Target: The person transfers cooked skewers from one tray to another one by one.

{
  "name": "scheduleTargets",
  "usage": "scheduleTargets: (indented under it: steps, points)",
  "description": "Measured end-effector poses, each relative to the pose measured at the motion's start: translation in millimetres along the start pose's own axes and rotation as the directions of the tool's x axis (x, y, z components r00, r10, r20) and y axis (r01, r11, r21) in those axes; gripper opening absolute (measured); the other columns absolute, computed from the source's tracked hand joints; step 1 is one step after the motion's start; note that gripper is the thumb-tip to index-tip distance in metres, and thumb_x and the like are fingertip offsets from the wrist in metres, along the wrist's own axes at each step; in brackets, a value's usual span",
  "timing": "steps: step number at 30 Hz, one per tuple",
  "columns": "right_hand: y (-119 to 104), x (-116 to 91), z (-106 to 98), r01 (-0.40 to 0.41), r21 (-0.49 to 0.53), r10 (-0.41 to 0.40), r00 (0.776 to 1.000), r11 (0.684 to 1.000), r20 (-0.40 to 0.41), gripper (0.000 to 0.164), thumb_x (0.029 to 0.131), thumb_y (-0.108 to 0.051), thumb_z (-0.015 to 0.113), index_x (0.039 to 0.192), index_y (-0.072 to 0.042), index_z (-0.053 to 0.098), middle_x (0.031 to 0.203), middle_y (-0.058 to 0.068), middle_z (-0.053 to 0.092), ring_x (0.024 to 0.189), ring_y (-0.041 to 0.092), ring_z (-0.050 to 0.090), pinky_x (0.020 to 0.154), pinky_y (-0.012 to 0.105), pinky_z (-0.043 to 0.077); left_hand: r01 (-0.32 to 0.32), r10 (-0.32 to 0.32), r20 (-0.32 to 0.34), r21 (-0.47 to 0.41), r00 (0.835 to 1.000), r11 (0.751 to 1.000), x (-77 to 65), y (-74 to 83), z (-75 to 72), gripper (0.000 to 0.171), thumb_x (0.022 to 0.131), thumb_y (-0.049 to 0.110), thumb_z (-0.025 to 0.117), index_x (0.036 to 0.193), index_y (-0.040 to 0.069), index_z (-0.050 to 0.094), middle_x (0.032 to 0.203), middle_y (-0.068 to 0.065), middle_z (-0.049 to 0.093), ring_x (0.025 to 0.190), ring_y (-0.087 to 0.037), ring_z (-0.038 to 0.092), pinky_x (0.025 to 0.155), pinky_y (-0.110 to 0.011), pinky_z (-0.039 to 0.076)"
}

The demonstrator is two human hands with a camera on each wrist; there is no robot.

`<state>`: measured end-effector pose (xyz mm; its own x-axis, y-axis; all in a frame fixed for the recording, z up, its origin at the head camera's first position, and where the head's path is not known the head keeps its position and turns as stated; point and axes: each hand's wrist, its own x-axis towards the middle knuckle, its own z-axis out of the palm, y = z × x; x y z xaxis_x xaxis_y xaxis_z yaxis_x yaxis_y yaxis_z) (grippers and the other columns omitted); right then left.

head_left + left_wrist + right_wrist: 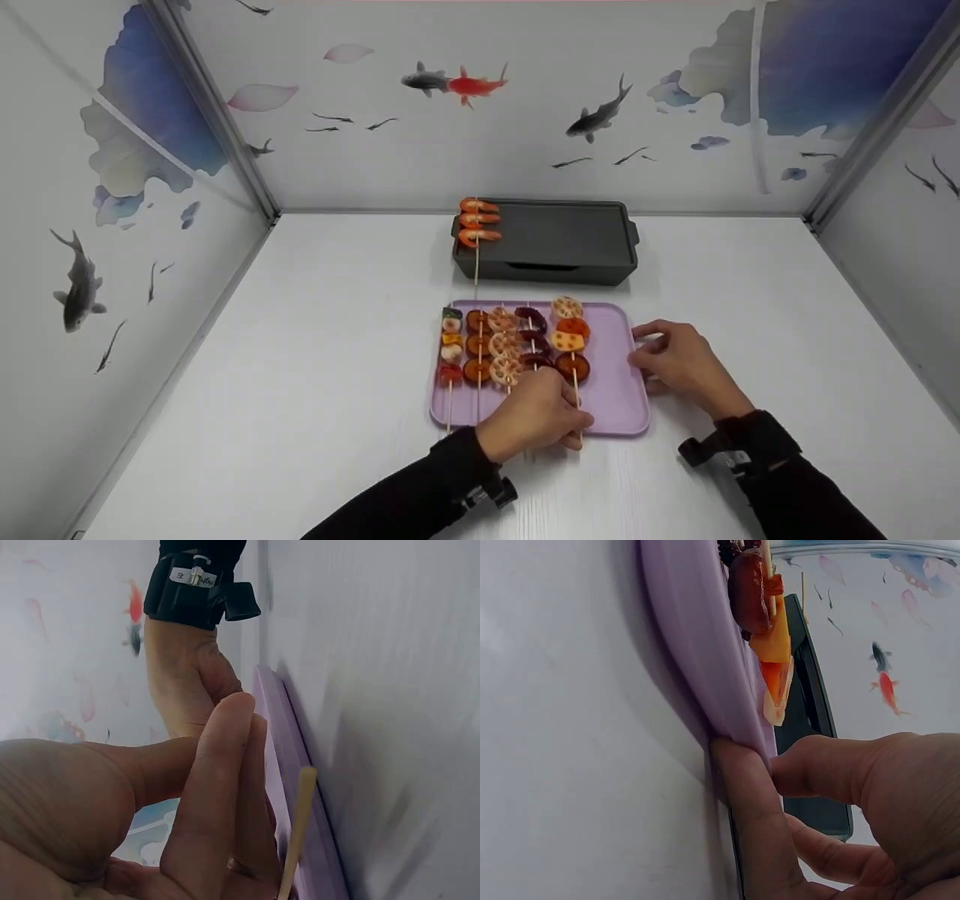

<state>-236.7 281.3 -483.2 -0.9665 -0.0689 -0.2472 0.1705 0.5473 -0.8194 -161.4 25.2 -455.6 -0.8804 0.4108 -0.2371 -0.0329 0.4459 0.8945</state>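
On the pink tray (619,390) lies a row of skewers. My left hand (534,412) reaches over the tray's front edge and pinches the stick of the rightmost mixed skewer (568,341), with lotus root, orange, yellow and brown pieces. In the left wrist view a bare stick end (300,814) juts out past the fingers. That hand covers the lower sticks of the dark purple skewer (532,322) and the lotus root skewer (504,345). At the tray's right rim, my right hand (682,364) grips the edge, thumb above and a finger below in the right wrist view.
Behind the tray stands a black grill (555,232), a shrimp skewer (478,220) across its left end with the stick pointing forward. A mushroom skewer (478,345) and a colourful vegetable skewer (451,341) lie at the tray's left. Printed panels (510,142) enclose the white table (322,360).
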Motion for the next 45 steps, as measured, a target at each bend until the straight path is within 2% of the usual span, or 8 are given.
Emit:
scheduleTargets:
  steps: [11, 15, 22, 27, 31, 37, 42, 45]
  points:
    - [-0.3, 0.7, 0.2, 0.012, -0.012, -0.013, 1.0, 1.0, -0.008, 0.047, 0.088, -0.014, 0.076, 0.131, -0.005, 0.061, 0.103, 0.016, 0.066, 0.077, 0.022, 0.068, 0.064, 0.036, 0.062, -0.03, 0.028, 0.018, 0.131, 0.999, 0.991, -0.1, 2.4, -2.3, 0.028, 0.088, 0.018, 0.081, 0.063, 0.009, 0.071, 0.056, 0.001, 0.068, 0.054, -0.018, 0.071, 0.04, -0.022, 0.042]
    - [0.6, 0.9, 0.2, 0.009, -0.017, -0.009, 1.0, 1.0, -0.006, 0.048, 0.088, -0.015, 0.077, 0.132, -0.005, 0.06, 0.103, 0.016, 0.067, 0.078, 0.023, 0.069, 0.065, 0.036, 0.062, -0.025, 0.023, 0.015, 0.154, 1.0, 0.988, 0.2, 3.0, -2.9, 0.029, 0.088, 0.02, 0.081, 0.064, 0.009, 0.07, 0.056, 0.0, 0.068, 0.054, -0.018, 0.07, 0.04, -0.024, 0.046]
    - [2.0, 1.9, 0.8, -0.003, -0.035, 0.003, 1.0, 0.999, 0.003, 0.049, 0.088, -0.017, 0.077, 0.133, -0.006, 0.059, 0.105, 0.015, 0.067, 0.079, 0.022, 0.068, 0.065, 0.036, 0.061, 0.012, -0.006, -0.032, 0.184, 0.999, 0.983, 0.7, 4.6, -8.7, 0.021, 0.087, 0.026, 0.082, 0.09, 0.007, 0.074, 0.069, 0.004, 0.069, 0.056, -0.012, 0.068, 0.05, -0.027, 0.053]
    - [1.7, 0.9, 0.2, 0.004, -0.002, -0.004, 1.0, 1.0, 0.009, 0.049, 0.088, -0.015, 0.077, 0.133, -0.005, 0.059, 0.105, 0.016, 0.066, 0.079, 0.022, 0.07, 0.064, 0.037, 0.062, -0.044, 0.07, -0.085, 0.284, 0.994, 0.958, 0.7, 5.8, -15.7, 0.027, 0.087, 0.029, 0.082, 0.099, 0.006, 0.073, 0.074, 0.005, 0.065, 0.056, -0.009, 0.061, 0.05, -0.025, 0.051]
    - [1.1, -0.3, -0.1, 0.01, 0.028, -0.01, 1.0, 1.0, 0.012, 0.049, 0.087, -0.012, 0.076, 0.133, -0.005, 0.059, 0.104, 0.016, 0.067, 0.08, 0.023, 0.071, 0.065, 0.037, 0.062, -0.085, 0.115, -0.092, 0.277, 0.989, 0.957, -0.7, 7.4, -21.9, 0.027, 0.089, 0.026, 0.08, 0.102, 0.005, 0.07, 0.07, 0.005, 0.063, 0.055, -0.01, 0.061, 0.049, -0.026, 0.052]
    - [0.4, 0.2, -0.1, 0.006, 0.029, -0.006, 1.0, 1.0, 0.004, 0.049, 0.087, -0.011, 0.076, 0.133, -0.004, 0.059, 0.103, 0.016, 0.066, 0.079, 0.022, 0.069, 0.065, 0.037, 0.062, -0.143, 0.175, -0.099, 0.265, 0.98, 0.953, -0.2, 8.4, -30.2, 0.021, 0.09, 0.023, 0.079, 0.101, 0.008, 0.069, 0.079, 0.007, 0.063, 0.068, -0.006, 0.061, 0.059, -0.022, 0.053]
    - [0.8, 1.2, -0.1, 0.013, 0.019, -0.013, 1.0, 1.0, 0.003, 0.049, 0.087, -0.011, 0.076, 0.133, -0.003, 0.059, 0.103, 0.016, 0.067, 0.079, 0.022, 0.069, 0.065, 0.037, 0.062, -0.211, 0.261, -0.135, 0.301, 0.956, 0.93, 2.8, 8.4, -39.6, 0.019, 0.09, 0.021, 0.079, 0.1, 0.009, 0.068, 0.084, 0.003, 0.065, 0.072, -0.006, 0.06, 0.063, -0.021, 0.053]
    - [0.8, 1.3, -0.4, 0.016, 0.011, -0.016, 1.0, 1.0, 0.006, 0.049, 0.087, -0.011, 0.075, 0.133, -0.003, 0.059, 0.103, 0.016, 0.066, 0.079, 0.022, 0.07, 0.065, 0.037, 0.062, -0.222, 0.294, -0.178, 0.339, 0.939, 0.914, 4.9, 8.9, -47.1, 0.02, 0.089, 0.024, 0.08, 0.1, 0.013, 0.067, 0.088, 0.001, 0.066, 0.075, -0.006, 0.059, 0.065, -0.021, 0.052]
